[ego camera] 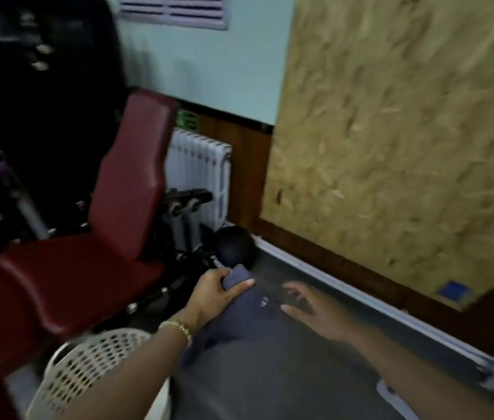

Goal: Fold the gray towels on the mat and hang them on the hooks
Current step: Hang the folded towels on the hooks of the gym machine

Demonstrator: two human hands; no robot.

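- The left hand (pixel 212 294) grips one end of the gray towel (pixel 233 325), with the thumb on top and the fingers curled under the bunched cloth.
- That held end points away from the person, toward the black ball (pixel 233 245) at the foot of the wall.
- From the grip the towel's long axis runs back toward the person and slightly left, ending near the basket (pixel 88 368).
- The towel lies low over the dark mat (pixel 294 268). Blur hides where the cloth stops and the mat starts, so whether it lies flat cannot be told.
- A small pale label (pixel 263 303) shows on the towel between the two hands.
- The right hand (pixel 312 310) is palm down just right of the towel, with its fingers (pixel 295 291) spread apart and holding nothing. Whether they touch the cloth cannot be told.
- A gold bracelet (pixel 179 325) sits on the left wrist.
- The cream basket, full of holes, stands at the lower left, under the left forearm.
- A red padded bench (pixel 94 253) fills the left side, and a white radiator (pixel 200 174) stands behind it against the wall.
- A chipboard panel (pixel 391 147) covers the wall on the right, above the mat's far edge.
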